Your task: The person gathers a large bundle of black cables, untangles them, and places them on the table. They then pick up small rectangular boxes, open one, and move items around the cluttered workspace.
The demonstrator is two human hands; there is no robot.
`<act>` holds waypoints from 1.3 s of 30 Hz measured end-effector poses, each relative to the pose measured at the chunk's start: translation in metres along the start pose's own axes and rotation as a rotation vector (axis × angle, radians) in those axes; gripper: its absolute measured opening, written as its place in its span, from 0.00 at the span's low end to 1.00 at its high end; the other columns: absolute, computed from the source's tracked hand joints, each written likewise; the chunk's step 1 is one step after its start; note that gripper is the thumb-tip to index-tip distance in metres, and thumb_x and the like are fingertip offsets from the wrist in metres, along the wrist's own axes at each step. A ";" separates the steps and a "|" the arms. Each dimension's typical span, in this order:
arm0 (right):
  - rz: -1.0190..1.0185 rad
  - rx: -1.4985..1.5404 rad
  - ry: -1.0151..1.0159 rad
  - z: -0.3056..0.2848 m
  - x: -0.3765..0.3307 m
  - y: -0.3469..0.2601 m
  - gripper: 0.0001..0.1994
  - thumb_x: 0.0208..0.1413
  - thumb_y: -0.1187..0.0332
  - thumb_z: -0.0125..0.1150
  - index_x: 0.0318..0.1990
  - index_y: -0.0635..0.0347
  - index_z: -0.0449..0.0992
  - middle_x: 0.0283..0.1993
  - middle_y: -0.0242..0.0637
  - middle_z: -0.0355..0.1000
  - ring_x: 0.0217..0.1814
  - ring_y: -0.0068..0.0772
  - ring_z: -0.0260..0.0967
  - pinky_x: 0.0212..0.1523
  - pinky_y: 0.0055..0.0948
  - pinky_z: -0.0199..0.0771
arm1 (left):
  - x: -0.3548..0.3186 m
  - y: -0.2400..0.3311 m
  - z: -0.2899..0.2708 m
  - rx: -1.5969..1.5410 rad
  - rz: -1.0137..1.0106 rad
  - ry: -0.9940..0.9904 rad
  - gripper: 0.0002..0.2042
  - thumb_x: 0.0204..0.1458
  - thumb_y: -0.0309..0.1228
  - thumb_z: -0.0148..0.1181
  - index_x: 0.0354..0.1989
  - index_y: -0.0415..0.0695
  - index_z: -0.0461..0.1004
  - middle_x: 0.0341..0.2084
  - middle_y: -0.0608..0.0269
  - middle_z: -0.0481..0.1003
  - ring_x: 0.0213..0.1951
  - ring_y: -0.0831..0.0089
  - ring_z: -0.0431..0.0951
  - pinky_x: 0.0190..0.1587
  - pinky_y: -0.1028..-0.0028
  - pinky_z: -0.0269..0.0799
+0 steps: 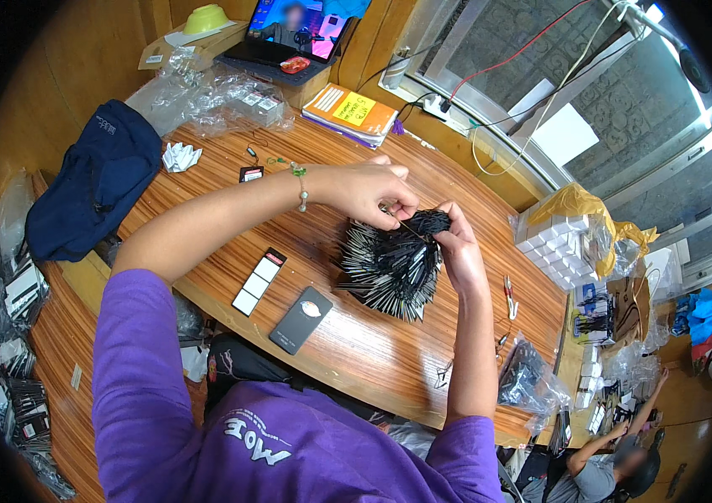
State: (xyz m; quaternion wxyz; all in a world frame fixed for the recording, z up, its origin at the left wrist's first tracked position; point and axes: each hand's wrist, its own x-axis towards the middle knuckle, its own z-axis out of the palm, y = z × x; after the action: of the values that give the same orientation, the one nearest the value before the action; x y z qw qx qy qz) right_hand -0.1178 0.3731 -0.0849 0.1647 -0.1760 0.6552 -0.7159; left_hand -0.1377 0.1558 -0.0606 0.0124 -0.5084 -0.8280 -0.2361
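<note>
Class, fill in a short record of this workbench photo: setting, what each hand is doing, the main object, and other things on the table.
Setting: curved wooden table beside a window
Left hand: pinches the top of the bundle, bead bracelet on the wrist
Right hand: grips the bundle's top from the other side
Main object: bundle of thin black strips, fanned out downward, lower ends on the table
Near the hands: dark phone, black-and-white card
Farther off: navy bag, laptop, orange notebook, stack of small white boxes
</note>
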 end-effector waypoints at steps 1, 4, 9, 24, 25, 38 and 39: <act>-0.012 -0.046 -0.020 -0.001 0.000 0.000 0.10 0.41 0.81 0.44 0.34 0.60 0.63 0.30 0.28 0.61 0.34 0.19 0.57 0.36 0.18 0.56 | 0.000 0.001 -0.001 0.075 0.020 0.016 0.06 0.40 0.35 0.56 0.22 0.49 0.67 0.18 0.73 0.65 0.32 0.73 0.63 0.41 0.69 0.53; -0.020 -0.048 -0.076 0.000 0.000 -0.002 0.09 0.41 0.80 0.44 0.32 0.59 0.63 0.30 0.27 0.61 0.33 0.18 0.57 0.34 0.17 0.55 | 0.006 0.004 -0.008 0.348 0.166 0.030 0.05 0.38 0.34 0.56 0.21 0.49 0.68 0.19 0.72 0.65 0.32 0.72 0.64 0.40 0.68 0.54; 0.005 -0.104 -0.108 -0.006 0.000 -0.004 0.09 0.40 0.81 0.44 0.30 0.60 0.65 0.29 0.26 0.61 0.33 0.17 0.57 0.36 0.16 0.55 | 0.008 0.001 -0.009 0.550 0.290 0.081 0.04 0.36 0.35 0.56 0.19 0.51 0.70 0.20 0.73 0.69 0.35 0.71 0.66 0.45 0.62 0.55; -0.188 -0.664 -0.085 0.007 -0.019 -0.012 0.14 0.35 0.86 0.41 0.33 0.65 0.65 0.30 0.40 0.64 0.36 0.33 0.62 0.41 0.27 0.62 | 0.002 0.033 -0.019 0.745 0.471 0.152 0.08 0.36 0.38 0.59 0.25 0.52 0.71 0.28 0.75 0.71 0.44 0.74 0.67 0.56 0.60 0.51; -0.184 -0.678 -0.068 0.008 -0.019 -0.010 0.14 0.35 0.86 0.41 0.33 0.65 0.65 0.30 0.40 0.65 0.35 0.34 0.63 0.40 0.27 0.62 | 0.002 0.034 -0.019 0.741 0.458 0.141 0.08 0.36 0.38 0.59 0.25 0.52 0.71 0.28 0.75 0.71 0.43 0.74 0.66 0.55 0.59 0.51; -0.162 -0.242 0.049 -0.002 -0.017 0.004 0.09 0.44 0.87 0.44 0.30 0.64 0.65 0.35 0.31 0.68 0.38 0.21 0.62 0.42 0.20 0.62 | 0.001 0.016 -0.016 0.609 0.382 0.113 0.07 0.37 0.36 0.58 0.26 0.51 0.69 0.30 0.74 0.69 0.41 0.71 0.65 0.51 0.56 0.53; -0.160 -0.180 0.076 0.000 -0.017 0.004 0.09 0.44 0.87 0.43 0.30 0.64 0.65 0.35 0.32 0.68 0.38 0.21 0.62 0.41 0.20 0.62 | 0.001 0.016 -0.016 0.590 0.377 0.125 0.07 0.37 0.36 0.58 0.26 0.51 0.69 0.30 0.74 0.69 0.41 0.71 0.65 0.51 0.56 0.53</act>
State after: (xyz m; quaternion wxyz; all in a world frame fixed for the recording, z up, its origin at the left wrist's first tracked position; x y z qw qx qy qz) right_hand -0.1025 0.3803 -0.0891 0.0657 -0.2144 0.7065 -0.6713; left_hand -0.1278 0.1562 -0.0403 0.2524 -0.6113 -0.7500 -0.0111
